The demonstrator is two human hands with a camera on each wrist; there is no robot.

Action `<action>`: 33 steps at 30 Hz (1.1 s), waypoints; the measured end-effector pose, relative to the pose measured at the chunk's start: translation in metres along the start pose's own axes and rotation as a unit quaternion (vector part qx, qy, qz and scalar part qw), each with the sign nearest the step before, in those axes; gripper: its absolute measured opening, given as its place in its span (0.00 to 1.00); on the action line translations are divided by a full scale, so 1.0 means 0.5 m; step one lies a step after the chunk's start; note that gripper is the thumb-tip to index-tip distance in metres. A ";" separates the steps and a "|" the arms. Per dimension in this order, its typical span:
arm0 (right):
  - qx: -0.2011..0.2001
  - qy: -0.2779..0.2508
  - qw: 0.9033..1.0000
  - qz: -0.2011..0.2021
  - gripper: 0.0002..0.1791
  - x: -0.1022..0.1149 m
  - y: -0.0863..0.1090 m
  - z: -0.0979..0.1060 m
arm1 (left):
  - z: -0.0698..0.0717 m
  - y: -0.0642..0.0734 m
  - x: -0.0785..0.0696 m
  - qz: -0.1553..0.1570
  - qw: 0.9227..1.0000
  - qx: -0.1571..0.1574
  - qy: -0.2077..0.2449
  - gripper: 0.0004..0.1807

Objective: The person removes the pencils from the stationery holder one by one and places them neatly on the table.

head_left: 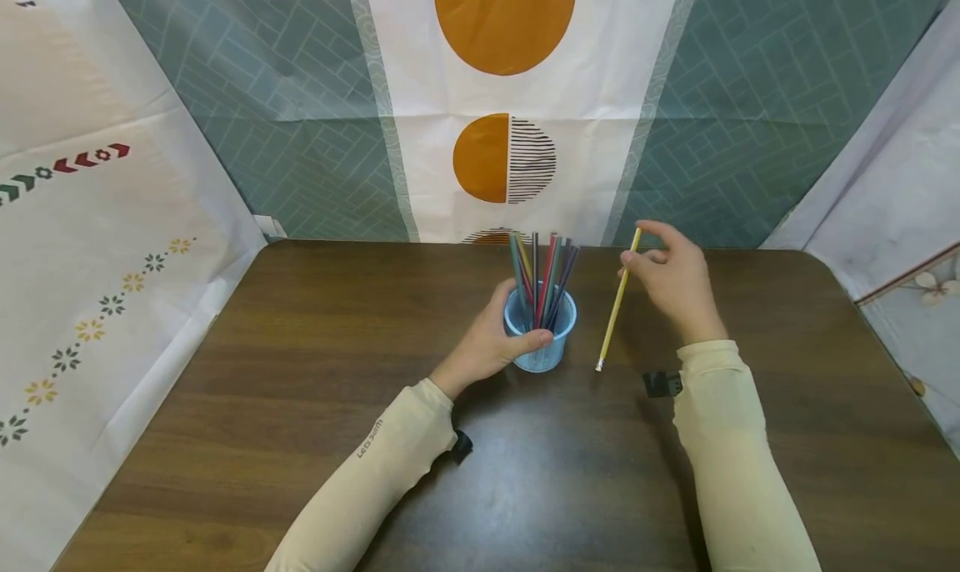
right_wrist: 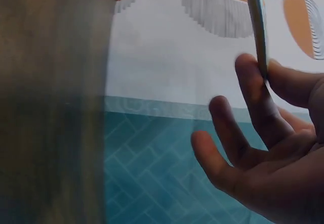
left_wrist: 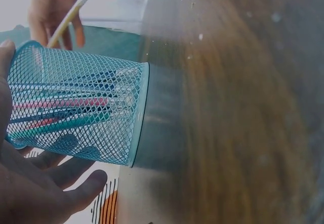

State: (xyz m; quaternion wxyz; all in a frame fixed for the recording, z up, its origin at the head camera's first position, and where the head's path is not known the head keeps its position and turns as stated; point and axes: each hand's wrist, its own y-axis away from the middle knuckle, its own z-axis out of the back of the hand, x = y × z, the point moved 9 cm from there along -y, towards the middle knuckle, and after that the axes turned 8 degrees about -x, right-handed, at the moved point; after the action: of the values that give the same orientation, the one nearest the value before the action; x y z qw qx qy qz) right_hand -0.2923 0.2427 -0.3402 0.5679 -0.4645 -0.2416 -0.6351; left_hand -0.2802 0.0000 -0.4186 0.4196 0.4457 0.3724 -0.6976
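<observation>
My left hand [head_left: 487,337] grips a light blue mesh pencil cup [head_left: 545,355], thumb across the near side. Several coloured pencils [head_left: 548,282] stand in the cup and lean out over its rim. The left wrist view shows the cup's mesh wall [left_wrist: 76,107] with pencils behind it and the fingers curved beneath. To the right of the cup, my right hand [head_left: 675,284] pinches a yellow pencil [head_left: 618,301] near its upper end between thumb and fingers. That pencil slants, its lower end just right of the cup. In the right wrist view the other fingers [right_wrist: 223,118] are spread loosely.
A brown wooden table [head_left: 300,363] lies under both hands. Behind its far edge hangs a patterned green and white cloth [head_left: 315,138]. White printed sheets hang at the left [head_left: 112,247] and right sides.
</observation>
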 end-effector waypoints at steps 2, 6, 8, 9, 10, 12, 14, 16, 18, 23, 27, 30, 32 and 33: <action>0.039 0.028 0.999 -0.011 0.32 -0.014 0.002 -0.020 | 0.001 0.001 0.000 0.001 1.000 -0.002 -0.004 0.48; 0.075 0.062 0.995 -0.026 0.33 -0.043 0.002 -0.052 | 0.001 0.001 0.001 0.003 1.000 -0.003 -0.006 0.48; 0.091 0.083 0.992 -0.034 0.32 -0.060 0.003 -0.068 | 0.001 0.001 0.001 0.003 1.000 -0.003 -0.004 0.47; 0.100 0.093 0.990 -0.040 0.32 -0.069 0.004 -0.076 | 0.001 0.001 0.001 0.003 1.000 -0.003 -0.002 0.47; 0.110 0.103 0.987 -0.046 0.32 -0.078 0.004 -0.084 | 0.001 0.001 0.001 0.003 1.000 -0.002 -0.001 0.47; 0.132 0.123 0.982 -0.056 0.31 -0.094 0.008 -0.100 | 0.001 0.001 0.001 0.002 1.000 -0.002 -0.001 0.47; 0.151 0.142 0.976 -0.061 0.30 -0.107 0.011 -0.115 | 0.001 0.001 0.001 0.002 1.000 -0.002 -0.001 0.47; 0.165 0.160 0.971 -0.059 0.29 -0.115 0.013 -0.127 | 0.001 0.001 0.001 0.002 1.000 -0.001 -0.002 0.47; 0.173 0.179 0.967 -0.049 0.29 -0.118 0.015 -0.137 | 0.002 0.001 0.003 -0.001 1.000 -0.002 -0.004 0.47; 0.171 0.219 0.960 -0.029 0.29 -0.120 0.015 -0.140 | 0.001 -0.002 0.002 -0.009 1.000 -0.006 -0.015 0.46; 0.180 0.237 0.954 -0.034 0.28 -0.128 0.018 -0.137 | 0.001 -0.001 0.002 -0.009 1.000 -0.008 -0.024 0.46; 0.196 0.245 0.949 -0.035 0.27 -0.134 0.021 -0.138 | 0.001 0.000 0.002 -0.010 1.000 -0.008 -0.024 0.46; 0.203 0.247 0.947 -0.035 0.27 -0.137 0.023 -0.140 | 0.002 0.000 0.002 -0.011 1.000 -0.008 -0.023 0.45; 0.205 0.248 0.946 -0.036 0.26 -0.137 0.024 -0.140 | 0.002 0.000 0.001 -0.011 1.000 -0.008 -0.023 0.45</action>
State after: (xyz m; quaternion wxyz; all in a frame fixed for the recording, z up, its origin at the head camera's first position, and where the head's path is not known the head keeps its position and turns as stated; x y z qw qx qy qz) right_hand -0.3085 0.2156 -0.4338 0.6694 -0.1570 -0.2347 -0.6872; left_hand -0.2806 -0.0011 -0.4188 0.4238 0.4216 0.3730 -0.7096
